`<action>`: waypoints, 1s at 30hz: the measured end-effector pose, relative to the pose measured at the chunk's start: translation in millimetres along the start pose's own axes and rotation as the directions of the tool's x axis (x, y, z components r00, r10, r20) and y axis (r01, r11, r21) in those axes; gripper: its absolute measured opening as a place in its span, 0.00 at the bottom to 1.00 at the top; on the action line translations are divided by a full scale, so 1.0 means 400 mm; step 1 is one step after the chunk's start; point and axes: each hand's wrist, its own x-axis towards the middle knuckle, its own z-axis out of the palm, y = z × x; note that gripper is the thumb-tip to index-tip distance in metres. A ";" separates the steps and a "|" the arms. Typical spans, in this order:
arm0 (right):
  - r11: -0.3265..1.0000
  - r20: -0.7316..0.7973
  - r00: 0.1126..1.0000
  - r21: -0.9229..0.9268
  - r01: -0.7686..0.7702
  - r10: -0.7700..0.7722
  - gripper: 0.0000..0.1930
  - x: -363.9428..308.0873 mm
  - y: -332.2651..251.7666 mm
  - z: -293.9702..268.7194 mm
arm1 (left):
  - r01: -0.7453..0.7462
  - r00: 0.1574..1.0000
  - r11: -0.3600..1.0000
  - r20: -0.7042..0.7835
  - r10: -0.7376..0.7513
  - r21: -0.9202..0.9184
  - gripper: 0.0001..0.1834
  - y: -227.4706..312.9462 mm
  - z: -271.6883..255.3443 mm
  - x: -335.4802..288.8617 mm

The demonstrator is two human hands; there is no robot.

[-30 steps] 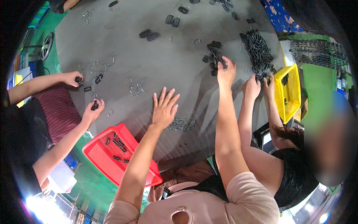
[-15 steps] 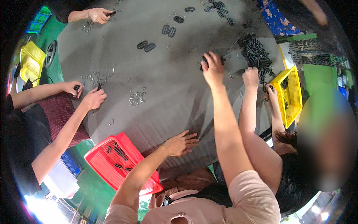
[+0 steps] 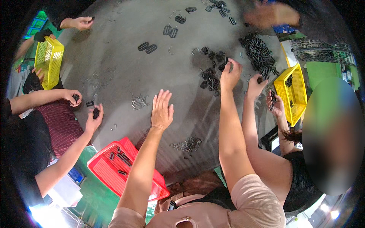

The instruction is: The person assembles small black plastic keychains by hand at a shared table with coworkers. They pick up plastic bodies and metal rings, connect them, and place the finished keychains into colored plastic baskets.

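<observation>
My left hand (image 3: 162, 110) is open, fingers stretched out flat above the grey table (image 3: 182, 98). Beside it on the left lies a small cluster of bent wire hooks (image 3: 140, 102), and nearer me is another pile of wire hooks (image 3: 188, 144). My right hand (image 3: 231, 74) is over the right side of a loose group of black slotted buckles (image 3: 210, 79). Its fingers are loosely bent and apart, the tips beside the buckles, with no buckle plainly gripped. Farther right is a big heap of black buckles (image 3: 260, 55).
A red basket (image 3: 110, 167) with black pieces stands at the near left; a yellow basket (image 3: 291, 102) stands right. Co-workers' hands hold black pieces on both sides. Another person grips a yellow basket (image 3: 49, 64) at far left. A blurred arm (image 3: 272, 15) crosses the far right.
My left hand has moved forward and left, uncovering the near wire hooks. My right hand has let go of the black buckles, now spread on the table, and shifted right. A yellow basket was lifted at left.
</observation>
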 end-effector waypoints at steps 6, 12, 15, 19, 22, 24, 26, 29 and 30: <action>0.912 0.173 0.985 -0.406 0.065 0.006 0.20 0.074 0.045 0.117 | -0.012 0.999 0.997 0.045 0.009 0.079 0.23 0.015 0.002 0.000; 0.947 0.504 0.848 -0.159 0.280 -0.166 0.16 -0.075 -0.098 0.085 | -0.009 0.999 0.997 0.042 0.006 0.073 0.23 0.009 -0.003 -0.014; 0.985 0.562 0.818 -0.029 0.170 -0.125 0.12 -0.127 -0.120 0.043 | -0.022 1.000 0.997 0.004 0.022 0.079 0.23 -0.004 -0.001 -0.006; 0.945 0.521 0.848 0.223 -0.240 0.093 0.13 -0.081 -0.134 -0.005 | -0.036 0.999 0.996 -0.013 0.037 0.080 0.22 0.006 -0.001 0.005; 0.837 0.614 0.766 0.307 -0.452 0.189 0.14 -0.051 -0.151 -0.053 | -0.038 0.999 0.996 -0.020 0.040 0.084 0.22 0.000 -0.002 0.000; 0.942 0.565 0.822 0.229 -0.245 0.077 0.15 -0.056 -0.118 -0.082 | -0.049 0.998 0.997 -0.043 0.052 0.057 0.21 -0.003 -0.004 0.000; 0.988 0.471 0.880 0.152 -0.013 -0.061 0.16 -0.075 -0.135 -0.121 | -0.023 0.998 0.996 -0.053 0.018 -0.083 0.21 -0.005 -0.009 -0.011; 0.999 0.221 0.975 0.047 0.013 -0.023 0.18 -0.220 -0.079 -0.204 | -0.007 0.977 1.000 -0.211 0.002 -0.020 0.20 -0.026 -0.034 -0.008; 1.000 0.212 0.977 -0.019 0.020 -0.016 0.20 -0.288 -0.064 -0.239 | 0.005 0.960 0.999 -0.279 0.005 0.037 0.19 -0.031 -0.038 -0.015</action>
